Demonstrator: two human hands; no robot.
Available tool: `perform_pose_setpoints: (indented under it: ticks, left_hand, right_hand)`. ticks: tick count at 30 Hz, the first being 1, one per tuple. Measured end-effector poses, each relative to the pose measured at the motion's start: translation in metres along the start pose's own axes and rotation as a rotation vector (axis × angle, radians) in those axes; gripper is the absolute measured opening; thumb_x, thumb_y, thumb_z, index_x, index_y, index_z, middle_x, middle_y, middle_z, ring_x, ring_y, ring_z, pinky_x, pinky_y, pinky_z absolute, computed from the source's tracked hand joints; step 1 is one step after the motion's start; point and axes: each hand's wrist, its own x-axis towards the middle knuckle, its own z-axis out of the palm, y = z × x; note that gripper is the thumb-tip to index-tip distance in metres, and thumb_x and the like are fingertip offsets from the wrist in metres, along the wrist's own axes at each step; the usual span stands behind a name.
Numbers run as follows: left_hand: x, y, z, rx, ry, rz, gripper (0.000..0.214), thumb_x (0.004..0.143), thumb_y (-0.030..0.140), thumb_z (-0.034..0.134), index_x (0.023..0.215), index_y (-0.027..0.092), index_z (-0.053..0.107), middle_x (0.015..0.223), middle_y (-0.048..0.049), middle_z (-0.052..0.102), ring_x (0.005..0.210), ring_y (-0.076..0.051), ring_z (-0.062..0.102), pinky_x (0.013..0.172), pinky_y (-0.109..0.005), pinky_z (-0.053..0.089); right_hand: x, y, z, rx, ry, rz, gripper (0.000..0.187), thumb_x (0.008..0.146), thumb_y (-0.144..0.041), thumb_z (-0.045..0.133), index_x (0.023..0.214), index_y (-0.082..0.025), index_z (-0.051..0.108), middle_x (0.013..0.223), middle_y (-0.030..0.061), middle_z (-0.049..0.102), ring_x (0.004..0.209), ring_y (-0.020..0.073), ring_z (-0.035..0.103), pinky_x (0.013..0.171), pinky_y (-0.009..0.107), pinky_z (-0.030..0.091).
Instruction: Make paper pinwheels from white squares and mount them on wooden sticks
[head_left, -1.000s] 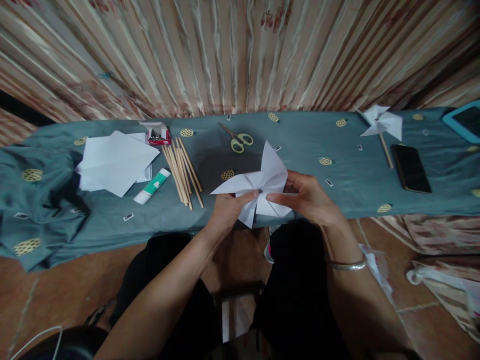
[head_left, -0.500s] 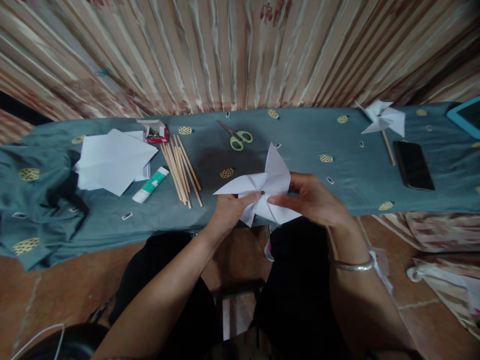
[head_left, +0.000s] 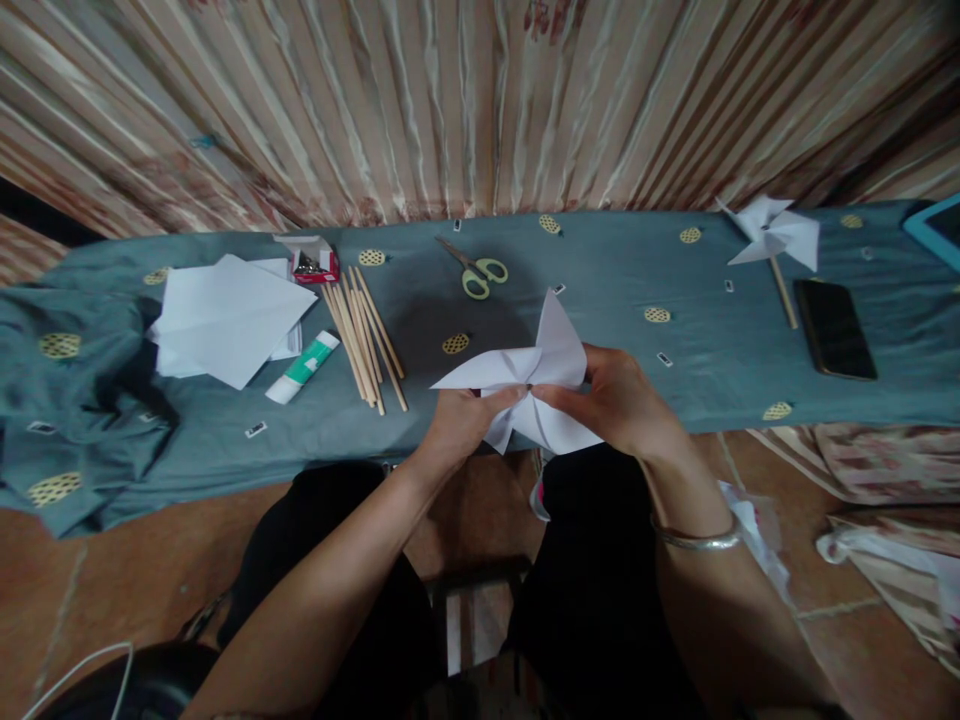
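A white paper pinwheel (head_left: pixel 559 345) with folded, pointed blades is held between my two hands, above the near edge of the table. My left hand (head_left: pixel 461 425) grips its left side, with the thumb by the small dark pin at the centre. From the right, my right hand (head_left: pixel 619 400) grips it too, its thumb pressed close to the same pin. Most of my fingers are hidden behind the paper. Whether a stick is behind the pinwheel I cannot tell.
On the green cloth (head_left: pixel 600 270) lie scissors (head_left: pixel 476 275), several wooden sticks (head_left: pixel 364 340), a glue stick (head_left: pixel 302 367), white paper sheets (head_left: pixel 232 320) and a red box of pins (head_left: pixel 315 262). At the right are a finished pinwheel (head_left: pixel 780 235), a phone (head_left: pixel 834 328) and a blue-edged object (head_left: pixel 937 235).
My right thumb has moved left, in to the pin at the pinwheel's centre. Both hands still hold the pinwheel in nearly the same place.
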Motion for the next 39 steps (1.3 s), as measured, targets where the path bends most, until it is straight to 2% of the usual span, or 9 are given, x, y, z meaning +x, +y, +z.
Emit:
perform_pose_setpoints:
  ticks: [4, 7, 10, 14, 18, 23, 29, 34, 39]
  left_hand:
    - [0.001, -0.001, 0.0, 0.007, 0.023, -0.003, 0.027, 0.062, 0.026, 0.079, 0.087, 0.015, 0.073, 0.088, -0.0058, 0.075, 0.085, -0.021, 0.067, 0.085, -0.035, 0.051]
    - [0.002, -0.003, 0.001, -0.027, 0.059, -0.018, 0.031, 0.059, 0.025, 0.081, 0.087, 0.015, 0.072, 0.091, -0.0056, 0.075, 0.086, -0.021, 0.068, 0.087, -0.035, 0.051]
    - [0.002, -0.002, 0.001, -0.054, 0.072, -0.029, 0.034, 0.056, 0.024, 0.083, 0.087, 0.015, 0.072, 0.093, -0.0053, 0.075, 0.088, -0.021, 0.068, 0.09, -0.036, 0.05]
    - [0.001, 0.0, 0.003, -0.111, 0.05, -0.061, 0.035, 0.054, 0.024, 0.084, 0.085, 0.015, 0.072, 0.087, -0.0044, 0.075, 0.085, -0.021, 0.068, 0.087, -0.036, 0.051]
    - [0.0, 0.0, 0.002, -0.188, 0.026, -0.11, 0.036, 0.053, 0.026, 0.085, 0.085, 0.015, 0.072, 0.085, -0.0035, 0.075, 0.079, -0.019, 0.068, 0.08, -0.033, 0.052]
    - [-0.001, 0.001, 0.001, -0.179, -0.01, -0.161, 0.032, 0.055, 0.027, 0.085, 0.082, 0.014, 0.073, 0.078, -0.0025, 0.073, 0.069, -0.016, 0.065, 0.069, -0.029, 0.05]
    - [-0.002, 0.001, 0.001, -0.181, -0.024, -0.108, 0.035, 0.055, 0.025, 0.085, 0.086, 0.015, 0.073, 0.083, -0.003, 0.074, 0.074, -0.016, 0.066, 0.073, -0.029, 0.051]
    - [-0.001, -0.001, 0.001, -0.203, 0.008, -0.13, 0.034, 0.056, 0.023, 0.083, 0.087, 0.014, 0.073, 0.084, -0.004, 0.074, 0.075, -0.017, 0.066, 0.075, -0.03, 0.051]
    - [-0.001, -0.001, 0.001, -0.2, 0.021, -0.114, 0.031, 0.056, 0.022, 0.082, 0.085, 0.015, 0.072, 0.085, -0.0035, 0.075, 0.077, -0.017, 0.067, 0.077, -0.031, 0.052]
  right_hand:
    - [-0.002, -0.003, 0.003, -0.071, 0.062, 0.016, 0.021, 0.077, -0.033, 0.065, 0.085, -0.014, 0.072, 0.069, 0.0026, 0.069, 0.063, 0.0167, 0.06, 0.054, 0.025, 0.038]
    - [-0.003, -0.004, 0.005, -0.132, 0.111, 0.041, 0.022, 0.077, -0.034, 0.066, 0.082, -0.014, 0.072, 0.065, 0.0027, 0.067, 0.06, 0.0165, 0.058, 0.054, 0.026, 0.037]
    - [-0.003, -0.002, 0.005, -0.095, 0.118, 0.044, 0.023, 0.076, -0.035, 0.067, 0.082, -0.014, 0.072, 0.066, 0.0032, 0.068, 0.061, 0.0172, 0.059, 0.054, 0.026, 0.039]
    - [-0.002, 0.004, 0.005, 0.043, 0.079, 0.036, 0.026, 0.076, -0.037, 0.068, 0.086, -0.014, 0.073, 0.071, 0.0043, 0.07, 0.063, 0.0186, 0.061, 0.054, 0.026, 0.043]
    - [0.0, 0.007, 0.004, 0.144, 0.052, 0.063, 0.026, 0.072, -0.038, 0.069, 0.08, -0.014, 0.072, 0.068, 0.0039, 0.069, 0.059, 0.0165, 0.058, 0.049, 0.025, 0.041]
    - [0.004, 0.008, 0.002, 0.292, -0.022, 0.109, 0.026, 0.064, -0.038, 0.072, 0.072, -0.014, 0.068, 0.064, 0.0028, 0.066, 0.053, 0.014, 0.054, 0.046, 0.024, 0.04]
    - [0.007, 0.007, -0.002, 0.377, -0.079, 0.119, 0.023, 0.062, -0.036, 0.075, 0.068, -0.015, 0.066, 0.059, 0.0002, 0.062, 0.05, 0.0118, 0.05, 0.044, 0.024, 0.039]
    - [0.009, 0.008, -0.007, 0.476, -0.143, 0.151, 0.028, 0.062, -0.034, 0.078, 0.08, -0.014, 0.069, 0.068, 0.0015, 0.067, 0.054, 0.0131, 0.055, 0.046, 0.024, 0.043]
    - [0.01, 0.015, -0.005, 0.396, -0.141, 0.122, 0.03, 0.064, -0.037, 0.078, 0.081, -0.014, 0.068, 0.069, 0.0016, 0.067, 0.056, 0.0142, 0.056, 0.046, 0.025, 0.043]
